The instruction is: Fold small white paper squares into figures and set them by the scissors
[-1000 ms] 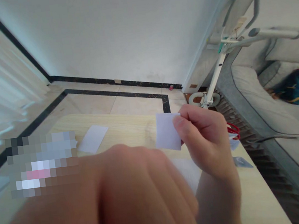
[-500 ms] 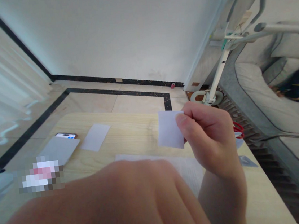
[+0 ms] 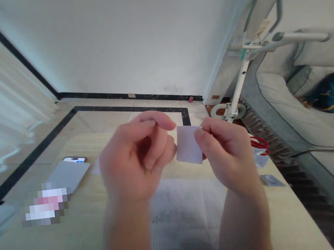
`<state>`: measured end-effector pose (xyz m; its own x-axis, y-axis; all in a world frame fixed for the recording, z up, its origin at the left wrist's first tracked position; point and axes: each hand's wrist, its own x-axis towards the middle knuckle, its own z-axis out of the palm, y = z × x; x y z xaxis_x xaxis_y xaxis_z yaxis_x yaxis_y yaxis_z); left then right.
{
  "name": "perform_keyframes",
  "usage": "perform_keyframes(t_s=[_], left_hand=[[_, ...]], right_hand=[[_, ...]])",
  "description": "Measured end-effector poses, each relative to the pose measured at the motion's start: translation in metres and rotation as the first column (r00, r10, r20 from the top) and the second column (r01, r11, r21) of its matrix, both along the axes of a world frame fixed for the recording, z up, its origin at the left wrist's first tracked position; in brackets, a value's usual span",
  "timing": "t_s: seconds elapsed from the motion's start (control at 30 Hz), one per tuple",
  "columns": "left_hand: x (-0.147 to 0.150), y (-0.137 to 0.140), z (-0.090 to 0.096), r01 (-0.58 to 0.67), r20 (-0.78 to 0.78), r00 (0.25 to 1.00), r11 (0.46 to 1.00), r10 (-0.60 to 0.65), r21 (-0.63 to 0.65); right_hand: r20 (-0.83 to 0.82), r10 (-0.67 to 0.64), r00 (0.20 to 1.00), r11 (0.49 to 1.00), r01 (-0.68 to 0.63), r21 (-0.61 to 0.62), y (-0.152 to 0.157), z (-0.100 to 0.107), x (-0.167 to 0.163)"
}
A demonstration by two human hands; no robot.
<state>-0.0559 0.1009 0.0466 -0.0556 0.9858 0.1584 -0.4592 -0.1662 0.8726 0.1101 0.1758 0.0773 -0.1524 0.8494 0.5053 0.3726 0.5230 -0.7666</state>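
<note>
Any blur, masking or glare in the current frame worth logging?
Head view: the left hand is soft; head view: print on the large sheet is too smeared to read; head view: a pixelated patch obscures part of the table; head view: the wall is diffusely lit, without hard glare.

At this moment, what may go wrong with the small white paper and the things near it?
The right hand pinches the small white paper near one edge only, so it might bend or slip if the left hand, close to the opposite edge, pushes against it. The phone, partly covered by a grey sheet, lies close to the edge of the table, so a bump could perhaps knock it off.
</note>
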Motion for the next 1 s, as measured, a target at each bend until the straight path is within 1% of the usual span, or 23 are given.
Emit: perform_keyframes(t_s=[0.03,0.07,0.1,0.17,0.23,0.3,0.37,0.43,0.5,0.6,0.73,0.8,0.9,1.0], left_hand=[[0.008,0.028,0.017,0.018,0.062,0.998,1.000,-0.019,0.005],[0.015,0.050,0.029,0.093,0.107,0.990,0.996,-0.092,-0.002],[0.020,0.066,0.038,0.116,0.109,0.987,0.993,-0.118,0.025],[0.025,0.080,0.043,0.138,0.122,0.983,0.990,-0.140,0.018],[0.026,0.078,0.041,0.138,0.103,0.985,0.990,-0.137,0.006],[0.026,0.071,0.038,0.111,0.053,0.992,0.994,-0.111,-0.007],[0.025,0.067,0.037,0.061,-0.027,0.998,0.998,-0.061,-0.010],[0.024,0.066,0.037,-0.002,-0.116,0.993,1.000,0.003,0.013],[0.022,0.066,0.037,-0.060,-0.194,0.979,0.997,0.069,0.053],[0.016,0.066,0.037,-0.112,-0.283,0.950,0.990,0.133,0.089],[0.016,0.061,0.040,-0.195,-0.405,0.882,0.969,0.241,0.151],[0.019,0.057,0.040,-0.195,-0.457,0.855,0.969,0.245,0.154],[0.025,0.052,0.036,-0.181,-0.488,0.845,0.976,0.219,0.123],[0.029,0.048,0.032,-0.118,-0.535,0.834,0.990,0.139,0.073]], right_hand=[[-0.007,-0.007,1.000,1.000,0.007,0.001,0.000,0.000,0.000],[-0.012,-0.010,1.000,1.000,0.010,0.000,0.000,-0.001,0.000],[-0.016,-0.009,1.000,1.000,0.009,-0.002,0.001,-0.001,0.000],[-0.022,-0.007,1.000,1.000,0.007,-0.008,0.001,-0.001,0.000],[-0.022,-0.010,1.000,1.000,0.010,-0.011,0.001,-0.001,0.000],[-0.018,-0.015,1.000,1.000,0.015,-0.011,0.000,-0.001,0.000],[-0.016,-0.025,1.000,1.000,0.025,-0.009,0.000,-0.001,0.001],[-0.021,-0.039,0.999,0.999,0.039,-0.005,0.000,-0.001,0.002],[-0.029,-0.049,0.998,0.999,0.049,-0.004,-0.001,0.000,0.003],[-0.036,-0.048,0.998,0.999,0.048,-0.013,-0.003,0.001,0.004],[-0.058,-0.037,0.998,0.999,0.035,-0.037,-0.006,0.002,0.004],[-0.083,-0.037,0.996,0.998,0.033,-0.047,-0.006,0.002,0.004],[-0.120,-0.038,0.992,0.998,0.031,-0.056,-0.006,0.001,0.004],[-0.081,-0.010,0.997,0.999,0.006,-0.052,-0.006,0.000,0.002]])
